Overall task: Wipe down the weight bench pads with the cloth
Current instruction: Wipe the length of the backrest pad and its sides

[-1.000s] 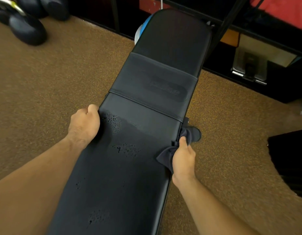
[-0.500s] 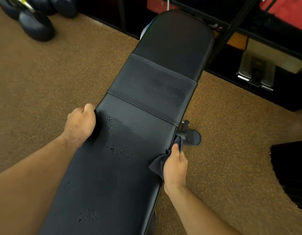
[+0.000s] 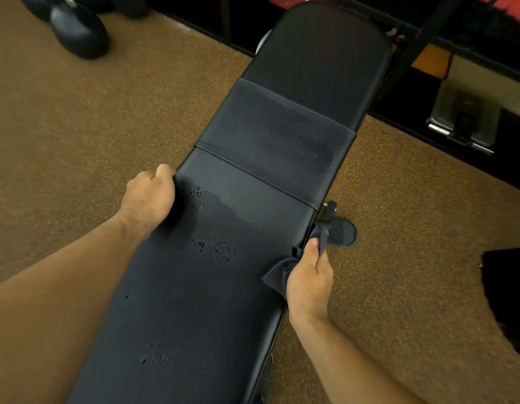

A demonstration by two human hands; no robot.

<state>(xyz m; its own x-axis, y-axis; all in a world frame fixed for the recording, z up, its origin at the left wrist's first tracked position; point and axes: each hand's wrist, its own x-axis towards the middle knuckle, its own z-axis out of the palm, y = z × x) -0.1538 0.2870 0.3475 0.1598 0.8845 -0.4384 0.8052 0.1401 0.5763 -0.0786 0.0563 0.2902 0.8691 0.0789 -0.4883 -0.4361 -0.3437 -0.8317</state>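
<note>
The bench pad's (image 3: pixel 223 287) left edge is gripped by the curled left hand (image 3: pixel 149 201); droplets (image 3: pixel 215 247) are seen mid-pad; at its right edge the cloth (image 3: pixel 277 275), judged soft and limp, is bunched in the right hand (image 3: pixel 310 277); a fuller handful is advised.

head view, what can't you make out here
Head view, left hand: fingertips hidden under the bench edge.
Head view, cloth: mostly bunched inside the right hand.
Head view, bench near end: cut off by the bottom edge.
Head view, logo: blurred, unreadable.
Head view, weights: cut by the top edge.
</note>
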